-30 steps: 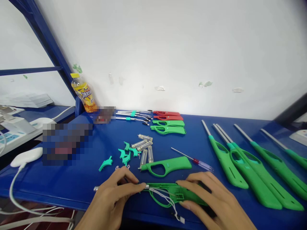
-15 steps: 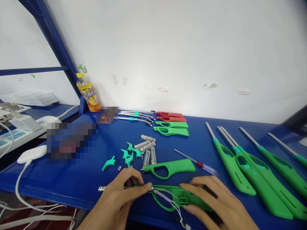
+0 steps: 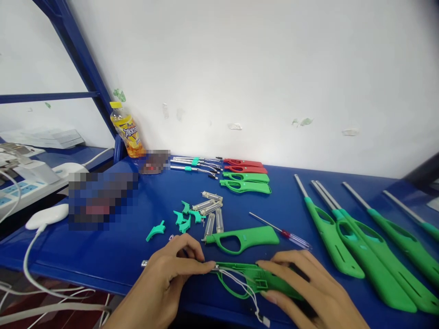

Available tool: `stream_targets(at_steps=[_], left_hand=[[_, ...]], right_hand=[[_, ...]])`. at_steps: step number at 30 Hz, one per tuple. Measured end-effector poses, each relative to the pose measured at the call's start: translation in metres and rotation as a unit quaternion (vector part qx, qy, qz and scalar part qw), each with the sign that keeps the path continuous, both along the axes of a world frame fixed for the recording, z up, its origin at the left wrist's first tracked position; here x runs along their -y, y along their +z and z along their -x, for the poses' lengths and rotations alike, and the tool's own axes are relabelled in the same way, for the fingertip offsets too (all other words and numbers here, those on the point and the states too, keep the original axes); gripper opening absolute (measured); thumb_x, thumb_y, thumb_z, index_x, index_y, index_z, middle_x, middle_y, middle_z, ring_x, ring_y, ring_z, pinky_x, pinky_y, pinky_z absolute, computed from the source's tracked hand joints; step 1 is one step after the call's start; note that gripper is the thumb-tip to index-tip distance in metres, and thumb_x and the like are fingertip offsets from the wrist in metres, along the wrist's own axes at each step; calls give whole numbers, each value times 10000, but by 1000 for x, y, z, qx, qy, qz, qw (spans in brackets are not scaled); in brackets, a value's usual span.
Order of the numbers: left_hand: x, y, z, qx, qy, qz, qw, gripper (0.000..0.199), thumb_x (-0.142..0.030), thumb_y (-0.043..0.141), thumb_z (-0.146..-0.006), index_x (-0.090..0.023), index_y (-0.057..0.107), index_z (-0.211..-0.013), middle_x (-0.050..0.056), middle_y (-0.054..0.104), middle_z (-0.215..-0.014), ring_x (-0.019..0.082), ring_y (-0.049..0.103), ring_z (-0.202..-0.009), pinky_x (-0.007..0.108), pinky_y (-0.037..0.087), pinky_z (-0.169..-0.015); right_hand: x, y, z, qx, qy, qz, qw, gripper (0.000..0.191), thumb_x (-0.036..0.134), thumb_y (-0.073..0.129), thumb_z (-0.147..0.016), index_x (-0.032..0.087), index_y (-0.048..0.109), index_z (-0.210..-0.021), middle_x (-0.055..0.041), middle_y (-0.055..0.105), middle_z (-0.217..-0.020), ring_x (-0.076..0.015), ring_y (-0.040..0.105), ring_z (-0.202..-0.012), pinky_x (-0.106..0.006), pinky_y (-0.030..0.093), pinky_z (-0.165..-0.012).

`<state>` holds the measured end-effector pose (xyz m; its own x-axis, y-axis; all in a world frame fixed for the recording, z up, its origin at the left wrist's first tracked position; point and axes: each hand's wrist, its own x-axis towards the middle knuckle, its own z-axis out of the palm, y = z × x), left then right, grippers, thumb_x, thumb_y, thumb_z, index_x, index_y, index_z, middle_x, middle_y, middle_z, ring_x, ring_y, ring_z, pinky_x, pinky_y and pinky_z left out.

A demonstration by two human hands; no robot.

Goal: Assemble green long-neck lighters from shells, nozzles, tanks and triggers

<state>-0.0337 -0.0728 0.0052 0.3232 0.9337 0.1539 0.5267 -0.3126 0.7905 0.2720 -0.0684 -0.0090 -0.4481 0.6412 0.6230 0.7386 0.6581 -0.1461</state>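
My left hand [image 3: 171,276] pinches a metal rod [image 3: 144,263] at the neck of an open green lighter shell [image 3: 254,274]. White wires [image 3: 248,290] trail from the rod across the shell and past its lower edge, ending in a small white plug. The fingers of my right hand [image 3: 305,285] grip the shell's handle end, thumb below and fingers above. Just behind the held shell lies another green shell half [image 3: 262,236], outer side up. Small turquoise triggers [image 3: 185,224] and clear fuel tanks [image 3: 219,219] lie beyond my left hand.
A screwdriver [image 3: 286,234] lies behind my right hand. Finished-looking green lighters [image 3: 377,256] fill the right side. Red shells [image 3: 245,169], green shells [image 3: 247,186] and wired rods [image 3: 192,168] lie at the back. A bottle [image 3: 128,132] stands back left; a white device [image 3: 48,216] sits left.
My left hand has shifted slightly left and up with the rod, and less of the rod's far end shows. My right hand and the shell are nearly unmoved.
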Motion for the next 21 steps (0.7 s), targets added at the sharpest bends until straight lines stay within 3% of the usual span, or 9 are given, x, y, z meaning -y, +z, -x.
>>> stream_targets(at_steps=[9, 14, 21], left_hand=[[-1, -2, 0, -37, 7, -82, 996, 386, -240, 480, -1075, -350, 843, -1006, 29, 685, -1016, 153, 662, -839, 272, 601, -755], [0, -5, 3, -69, 2, -97, 993, 405, -226, 454, -1084, -356, 835, -1038, 21, 679, -1034, 144, 668, -849, 279, 606, -778], [4, -4, -3, -43, 27, -102, 993, 380, -249, 472, -1082, -351, 831, -1013, 15, 682, -999, 149, 683, -861, 268, 619, -760]], right_hand=[[0, 0, 0, 1, 4, -3, 1000, 351, 545, 484, -1137, 346, 773, -1150, 7, 779, -990, -156, 795, -833, -216, 654, -671], [1, -1, 2, 1, 1, 1, 1000, 359, 543, 478, -1138, 333, 769, -1145, 0, 774, -984, -158, 795, -817, -214, 655, -658], [3, -2, -1, 7, -6, 6, 1000, 335, 528, 492, -1133, 317, 744, -1195, -24, 785, -1053, -179, 805, -879, -231, 664, -725]])
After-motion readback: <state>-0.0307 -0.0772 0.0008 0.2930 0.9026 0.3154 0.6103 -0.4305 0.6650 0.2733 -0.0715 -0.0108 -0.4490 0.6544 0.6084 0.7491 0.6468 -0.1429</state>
